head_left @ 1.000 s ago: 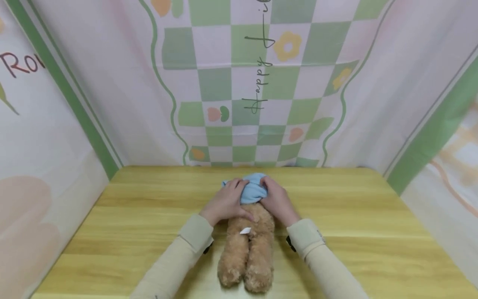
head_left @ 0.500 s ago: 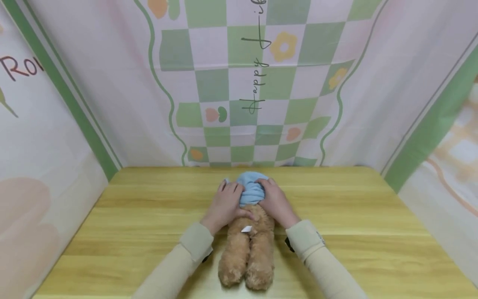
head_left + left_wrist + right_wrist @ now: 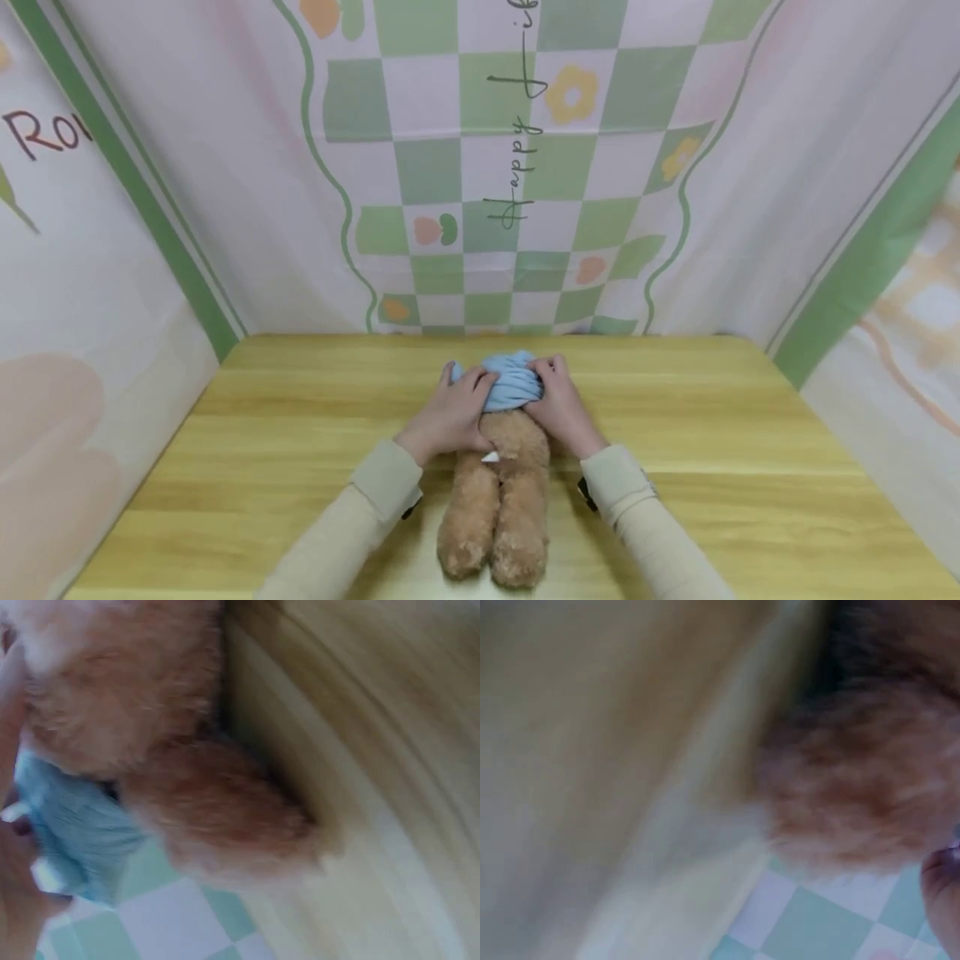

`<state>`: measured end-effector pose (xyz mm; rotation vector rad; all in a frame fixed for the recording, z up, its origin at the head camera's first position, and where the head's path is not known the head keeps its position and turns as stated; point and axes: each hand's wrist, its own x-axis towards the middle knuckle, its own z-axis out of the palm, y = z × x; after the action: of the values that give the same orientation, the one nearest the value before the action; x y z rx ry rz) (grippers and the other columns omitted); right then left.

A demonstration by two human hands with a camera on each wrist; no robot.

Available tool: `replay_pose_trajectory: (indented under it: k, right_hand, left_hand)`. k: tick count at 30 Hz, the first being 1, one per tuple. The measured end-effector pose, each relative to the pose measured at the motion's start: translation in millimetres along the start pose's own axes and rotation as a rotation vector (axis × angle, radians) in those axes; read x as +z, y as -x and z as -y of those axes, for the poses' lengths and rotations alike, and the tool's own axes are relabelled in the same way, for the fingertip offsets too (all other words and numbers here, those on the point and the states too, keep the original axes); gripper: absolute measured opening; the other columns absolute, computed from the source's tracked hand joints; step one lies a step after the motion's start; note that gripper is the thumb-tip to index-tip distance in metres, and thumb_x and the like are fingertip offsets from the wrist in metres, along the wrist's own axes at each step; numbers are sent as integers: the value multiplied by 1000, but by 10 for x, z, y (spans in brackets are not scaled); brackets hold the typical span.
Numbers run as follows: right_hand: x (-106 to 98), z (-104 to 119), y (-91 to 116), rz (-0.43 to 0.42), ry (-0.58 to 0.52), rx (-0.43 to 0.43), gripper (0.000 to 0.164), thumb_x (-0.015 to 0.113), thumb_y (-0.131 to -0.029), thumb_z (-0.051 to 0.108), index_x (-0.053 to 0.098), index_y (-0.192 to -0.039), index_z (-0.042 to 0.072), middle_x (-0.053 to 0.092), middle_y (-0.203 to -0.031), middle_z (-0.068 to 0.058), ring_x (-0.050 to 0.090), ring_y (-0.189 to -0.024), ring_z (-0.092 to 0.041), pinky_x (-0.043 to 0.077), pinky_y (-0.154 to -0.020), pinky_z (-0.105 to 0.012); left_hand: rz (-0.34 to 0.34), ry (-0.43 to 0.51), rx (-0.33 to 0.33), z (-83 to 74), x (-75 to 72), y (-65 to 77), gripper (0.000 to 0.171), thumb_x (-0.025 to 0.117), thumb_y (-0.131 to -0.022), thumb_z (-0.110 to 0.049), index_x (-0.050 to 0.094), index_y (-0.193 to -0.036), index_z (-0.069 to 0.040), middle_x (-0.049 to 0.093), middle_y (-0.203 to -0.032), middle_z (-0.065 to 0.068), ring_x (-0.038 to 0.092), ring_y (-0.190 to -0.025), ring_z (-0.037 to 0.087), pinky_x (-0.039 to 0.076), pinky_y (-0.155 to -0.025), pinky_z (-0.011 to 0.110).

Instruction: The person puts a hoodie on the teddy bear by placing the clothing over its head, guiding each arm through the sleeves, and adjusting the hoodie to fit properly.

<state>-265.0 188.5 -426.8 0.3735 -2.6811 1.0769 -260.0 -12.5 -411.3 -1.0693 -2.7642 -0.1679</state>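
A brown plush toy (image 3: 521, 521) lies on the table with its two legs toward me and a small white tag (image 3: 491, 457) on its body. Bunched light-blue fabric (image 3: 513, 382), perhaps a small garment, covers its far end, so the head is hidden. My left hand (image 3: 448, 417) grips the fabric's left side, its thumb along the toy's body. On the other side my right hand (image 3: 564, 410) pinches the fabric's right edge. In the left wrist view the blue fabric (image 3: 82, 825) hangs past a furry limb (image 3: 217, 810). The right wrist view shows blurred fur (image 3: 862, 772) beside a fingertip (image 3: 943, 889).
The wooden table (image 3: 315, 442) extends to both sides of the toy. A green-and-white checked curtain (image 3: 495, 275) hangs at its far edge, with printed fabric walls (image 3: 112, 250) on the left and right.
The blue fabric has shifted and bunched into tighter folds between my hands. My left thumb has slid toward the tag. The toy's legs have stayed about where they were.
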Motion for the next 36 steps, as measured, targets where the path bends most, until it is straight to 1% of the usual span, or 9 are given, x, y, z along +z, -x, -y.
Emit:
replay_pose_trajectory:
  k: [4, 8, 11, 16, 20, 24, 27, 32, 36]
  right_hand:
    - [-47, -13, 6, -6, 5, -98, 43, 70, -75, -7, 54, -115, -7, 42, -129, -26, 52, -115, -42, 48, -93, -51]
    - [-91, -17, 4, 31, 10, -180, 43, 67, -73, -11, 52, -114, -9, 51, -120, -26, 55, -107, -38, 50, -89, -48]
    - [-128, -4, 9, 96, -21, -146, 48, 64, -75, -10, 48, -121, -7, 52, -117, -24, 54, -99, -33, 49, -82, -44]
    - [-174, 28, 29, 176, -28, -55, 60, 63, -81, -3, 40, -136, -7, 49, -121, -24, 53, -99, -30, 48, -81, -41]
    - [-182, 37, 49, 181, 3, -100, 47, 64, -82, -1, 52, -127, -6, 51, -116, -20, 54, -95, -27, 49, -80, -39]
    - [-186, 29, 59, 165, -21, -164, 38, 63, -80, -8, 59, -118, -4, 51, -115, -20, 55, -94, -28, 50, -74, -37]
    - [-178, 15, 64, 148, -46, -197, 35, 61, -79, -13, 62, -113, -4, 49, -119, -22, 54, -98, -32, 49, -72, -36]
    - [-144, 10, 63, 85, -46, -253, 33, 63, -77, -15, 65, -108, -3, 48, -128, -24, 48, -114, -40, 49, -82, -45]
    - [-138, 22, 60, 75, -15, -263, 35, 64, -77, -15, 63, -109, -1, 53, -124, -22, 51, -116, -42, 50, -87, -49]
  left_hand:
    - [-123, -81, 19, 25, 7, -20, 79, 80, -70, -50, 50, -130, -9, 56, -127, 8, 54, -120, 21, 33, -109, 56]
    - [-186, -116, 32, 33, 6, 10, 60, 77, -76, -44, 55, -123, -13, 60, -121, 4, 58, -113, 18, 41, -102, 50]
    - [-220, -126, 32, 24, 20, 50, 48, 73, -82, -41, 57, -119, -15, 61, -118, 2, 60, -107, 17, 44, -93, 45]
    - [-302, -128, 33, 10, 89, 67, 30, 69, -88, -32, 59, -112, -18, 63, -109, -1, 63, -94, 14, 43, -82, 38]
    - [-386, -102, 41, -7, 137, 75, 19, 67, -89, -28, 59, -104, -19, 63, -100, -3, 61, -84, 13, 38, -74, 33]
    - [-456, -64, 51, -30, 172, 84, 17, 70, -86, -25, 58, -95, -17, 65, -95, -3, 61, -81, 14, 36, -70, 32]
    - [-443, -39, 8, -54, 175, 71, 20, 72, -85, -24, 58, -95, -16, 67, -94, -3, 63, -81, 15, 37, -71, 32]
    - [-289, 43, -118, -87, 88, 30, 46, 72, -85, -20, 55, -127, -13, 70, -110, -1, 65, -96, 16, 37, -74, 33]
    - [-203, 62, -130, -89, 18, 9, 53, 69, -88, -23, 51, -137, -17, 65, -127, 0, 62, -109, 19, 37, -78, 35]
